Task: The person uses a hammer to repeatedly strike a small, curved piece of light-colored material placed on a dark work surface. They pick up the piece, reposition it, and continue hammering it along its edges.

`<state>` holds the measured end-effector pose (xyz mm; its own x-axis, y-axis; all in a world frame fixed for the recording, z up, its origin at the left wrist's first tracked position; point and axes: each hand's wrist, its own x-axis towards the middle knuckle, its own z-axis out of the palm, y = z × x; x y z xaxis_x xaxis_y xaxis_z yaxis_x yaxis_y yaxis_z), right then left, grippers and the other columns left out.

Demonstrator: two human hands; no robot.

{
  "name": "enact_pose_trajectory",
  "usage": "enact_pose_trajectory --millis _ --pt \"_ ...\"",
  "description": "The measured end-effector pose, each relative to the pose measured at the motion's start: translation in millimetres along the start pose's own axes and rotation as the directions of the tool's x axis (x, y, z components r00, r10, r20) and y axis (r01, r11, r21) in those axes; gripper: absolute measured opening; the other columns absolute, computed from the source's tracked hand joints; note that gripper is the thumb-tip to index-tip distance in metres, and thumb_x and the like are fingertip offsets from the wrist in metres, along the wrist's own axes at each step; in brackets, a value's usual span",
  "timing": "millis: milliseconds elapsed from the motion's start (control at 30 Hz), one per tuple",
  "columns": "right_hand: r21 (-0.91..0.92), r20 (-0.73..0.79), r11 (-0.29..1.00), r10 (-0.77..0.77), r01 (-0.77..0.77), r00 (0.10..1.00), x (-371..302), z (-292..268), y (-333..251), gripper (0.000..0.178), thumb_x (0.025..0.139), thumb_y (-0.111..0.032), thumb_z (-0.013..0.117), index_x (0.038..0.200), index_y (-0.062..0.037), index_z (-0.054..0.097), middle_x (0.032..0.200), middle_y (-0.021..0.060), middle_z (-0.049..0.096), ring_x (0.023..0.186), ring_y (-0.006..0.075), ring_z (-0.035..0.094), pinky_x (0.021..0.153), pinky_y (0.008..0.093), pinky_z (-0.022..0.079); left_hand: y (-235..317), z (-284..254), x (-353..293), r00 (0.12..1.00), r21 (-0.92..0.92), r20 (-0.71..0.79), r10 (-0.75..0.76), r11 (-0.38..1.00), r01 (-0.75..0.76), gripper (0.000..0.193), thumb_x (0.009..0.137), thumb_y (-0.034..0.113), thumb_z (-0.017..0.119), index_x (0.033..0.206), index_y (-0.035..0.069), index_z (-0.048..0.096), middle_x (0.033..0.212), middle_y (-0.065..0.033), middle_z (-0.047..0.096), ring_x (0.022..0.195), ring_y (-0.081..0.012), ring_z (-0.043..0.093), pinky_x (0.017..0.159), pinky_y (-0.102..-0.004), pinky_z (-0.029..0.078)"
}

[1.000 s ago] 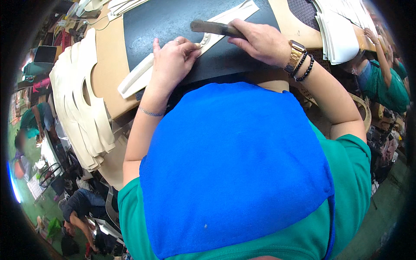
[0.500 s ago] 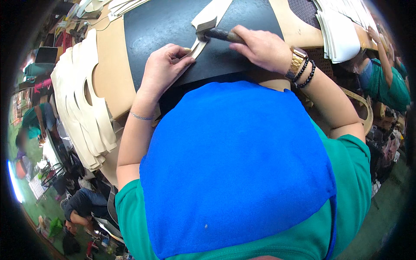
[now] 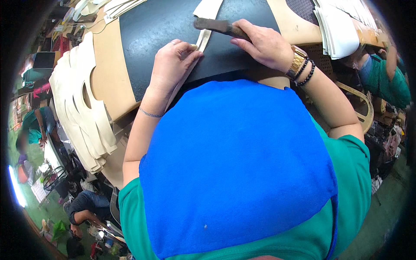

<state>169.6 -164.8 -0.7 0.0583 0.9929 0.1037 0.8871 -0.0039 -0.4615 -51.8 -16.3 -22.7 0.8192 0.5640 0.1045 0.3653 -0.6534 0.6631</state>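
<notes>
black mat point(image 3: 147, 39), left edge point(image 3: 128, 60) bare, hammer point(image 3: 211, 24) inside

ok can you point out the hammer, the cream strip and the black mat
Hammer point(image 3: 216, 26): head camera view, on its dark head.
Cream strip point(image 3: 203, 39): head camera view, on its narrow stretch.
Black mat point(image 3: 151, 41): head camera view, on its bare left part.

- Cream strip point(image 3: 203, 40): wide at the far end, narrower where my left hand point(image 3: 174, 64) pinches it; slants across the black mat point(image 3: 151, 37).
- Hammer point(image 3: 211, 24): dark, held by its handle in my right hand point(image 3: 268, 48); head above strip, contact indeterminable.
</notes>
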Motion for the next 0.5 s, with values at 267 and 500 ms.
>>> enact_pose_trajectory --millis 267,500 --pt "-0.005 0.086 1.000 0.020 -0.020 0.996 3 2 -7 0.030 0.099 -0.035 0.053 0.110 -0.0078 0.047 0.086 0.0223 0.065 0.082 0.0445 0.063 0.068 0.0520 0.050 3 -1 -3 0.992 0.071 -0.033 0.121 0.990 -0.118 0.021 0.082 0.022 0.076 0.092 0.005 0.073 0.087 -0.0107 0.068 0.079 -0.0261 0.068 0.072 -0.0338 0.054" --pt "0.002 0.019 1.000 -0.016 0.016 1.000 0 0 -15 0.031 0.099 -0.039 0.051 0.105 -0.0085 0.048 0.083 0.0215 0.066 0.079 0.0433 0.064 0.068 0.0529 0.051 -4 -20 -9 0.992 0.004 0.118 -0.044 0.999 0.044 0.019 0.083 0.021 0.076 0.091 0.004 0.073 0.087 -0.0103 0.068 0.077 -0.0235 0.068 0.071 -0.0324 0.054"
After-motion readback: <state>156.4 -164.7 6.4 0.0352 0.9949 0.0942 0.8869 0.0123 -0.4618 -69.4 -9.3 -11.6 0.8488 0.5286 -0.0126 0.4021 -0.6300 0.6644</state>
